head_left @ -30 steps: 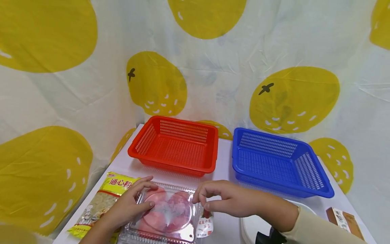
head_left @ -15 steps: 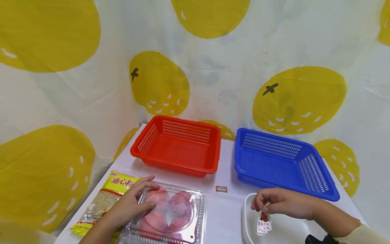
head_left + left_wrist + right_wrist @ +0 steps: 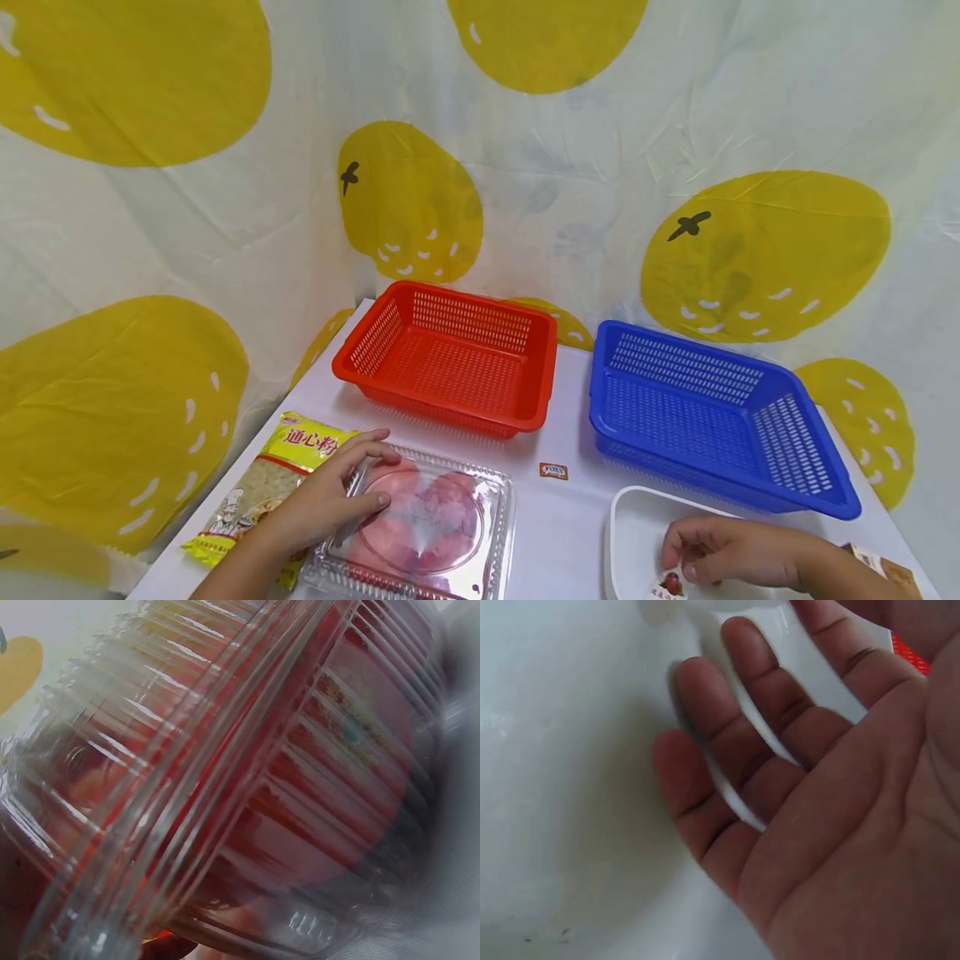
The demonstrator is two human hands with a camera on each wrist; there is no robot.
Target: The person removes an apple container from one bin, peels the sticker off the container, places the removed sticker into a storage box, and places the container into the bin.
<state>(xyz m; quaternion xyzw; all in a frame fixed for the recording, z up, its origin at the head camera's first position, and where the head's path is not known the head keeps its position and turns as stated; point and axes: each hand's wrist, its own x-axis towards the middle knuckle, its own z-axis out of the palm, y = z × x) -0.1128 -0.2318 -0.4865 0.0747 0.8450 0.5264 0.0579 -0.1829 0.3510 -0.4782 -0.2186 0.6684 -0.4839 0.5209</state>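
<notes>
My left hand (image 3: 330, 504) rests on the near-left part of a clear plastic clamshell box (image 3: 423, 521), fingers over the lid's left edge and thumb lying on its top. Several pink-red round fruits show through the plastic. The box's ribbed side (image 3: 247, 795) fills the left wrist view. My right hand (image 3: 731, 550) is inside a white tub (image 3: 630, 504), pinching a small white label (image 3: 670, 586) with a red fruit picture between thumb and forefinger. In the right wrist view its other fingers (image 3: 709, 694) are bent loosely beside the tub's white inside.
A yellow bag of macaroni (image 3: 262, 483) lies left of the box, partly under my left forearm. Behind stand a red basket (image 3: 450, 417) and a blue basket (image 3: 720, 471). A small orange label (image 3: 553, 471) lies between them on the table; a brown carton (image 3: 888, 571) is at right.
My right hand has moved right, from beside the clamshell box to the white tub, carrying the white label, and then lower into it. My left hand has stayed on the box.
</notes>
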